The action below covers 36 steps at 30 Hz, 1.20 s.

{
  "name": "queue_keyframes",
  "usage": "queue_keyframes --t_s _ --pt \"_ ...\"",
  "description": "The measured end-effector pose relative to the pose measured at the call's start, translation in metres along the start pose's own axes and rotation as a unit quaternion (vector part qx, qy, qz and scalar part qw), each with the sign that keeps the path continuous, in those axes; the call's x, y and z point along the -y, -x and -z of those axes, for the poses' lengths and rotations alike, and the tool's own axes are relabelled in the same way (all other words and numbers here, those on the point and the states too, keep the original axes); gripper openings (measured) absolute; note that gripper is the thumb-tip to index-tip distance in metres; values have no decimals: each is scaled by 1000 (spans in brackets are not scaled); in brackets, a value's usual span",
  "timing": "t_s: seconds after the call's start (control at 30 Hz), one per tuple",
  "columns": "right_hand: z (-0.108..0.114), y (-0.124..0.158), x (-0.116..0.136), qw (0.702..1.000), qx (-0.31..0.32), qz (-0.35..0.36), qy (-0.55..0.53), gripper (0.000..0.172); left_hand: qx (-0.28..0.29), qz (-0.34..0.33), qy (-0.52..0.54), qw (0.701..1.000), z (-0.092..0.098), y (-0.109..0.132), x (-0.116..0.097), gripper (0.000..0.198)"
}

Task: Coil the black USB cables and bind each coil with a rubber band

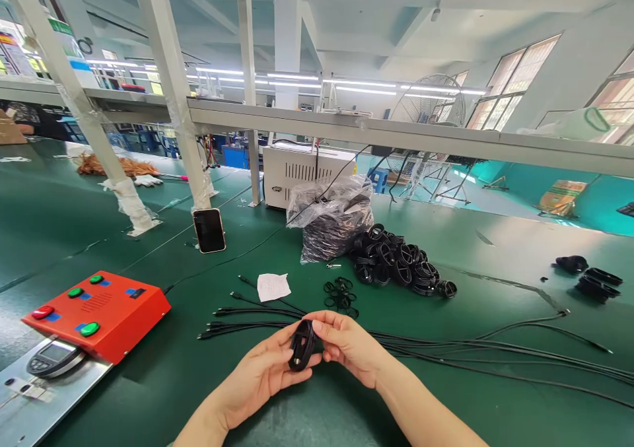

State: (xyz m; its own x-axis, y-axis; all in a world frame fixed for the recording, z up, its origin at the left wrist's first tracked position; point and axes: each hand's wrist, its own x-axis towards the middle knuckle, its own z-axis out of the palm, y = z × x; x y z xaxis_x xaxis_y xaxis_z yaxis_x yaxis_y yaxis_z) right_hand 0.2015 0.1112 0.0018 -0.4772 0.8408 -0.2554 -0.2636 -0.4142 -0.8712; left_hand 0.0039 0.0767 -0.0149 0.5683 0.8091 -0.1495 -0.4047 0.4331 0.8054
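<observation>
A coiled black cable (302,346) is held between my two hands above the green table (173,394). My left hand (270,368) has its fingers wrapped round the coil's left and lower side. The thumb and fingers of my right hand (347,344) pinch the coil's upper right edge. Several straight black cables (446,349) lie across the table behind and beside my hands, their plug ends at the left. Just beyond are small black bands (341,296) and a white paper slip (273,287).
A pile of coiled cables (399,262) sits beside a plastic bag (337,226). At the left stand an orange box (102,311) with buttons and an upright phone (209,230). Black coils (597,285) lie far right. A metal shelf (347,127) spans the back.
</observation>
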Motion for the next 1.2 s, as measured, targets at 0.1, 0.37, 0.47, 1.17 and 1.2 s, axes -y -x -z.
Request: queue_keyframes --t_s 0.1,0.37,0.47,1.17,1.2 --pt "5 0 5 997 13 -27 -66 34 -1 20 44 999 2 1 -4 45" --pt "12 4 13 995 98 -17 7 33 53 29 22 998 5 3 3 46" --pt "7 8 16 990 53 39 124 29 34 4 -8 999 0 3 4 73" --pt "0 9 6 834 55 218 504 6 -107 -61 -96 988 -3 -11 19 63" --pt "0 10 8 837 62 213 501 6 -109 -62 -98 987 -3 -11 19 64"
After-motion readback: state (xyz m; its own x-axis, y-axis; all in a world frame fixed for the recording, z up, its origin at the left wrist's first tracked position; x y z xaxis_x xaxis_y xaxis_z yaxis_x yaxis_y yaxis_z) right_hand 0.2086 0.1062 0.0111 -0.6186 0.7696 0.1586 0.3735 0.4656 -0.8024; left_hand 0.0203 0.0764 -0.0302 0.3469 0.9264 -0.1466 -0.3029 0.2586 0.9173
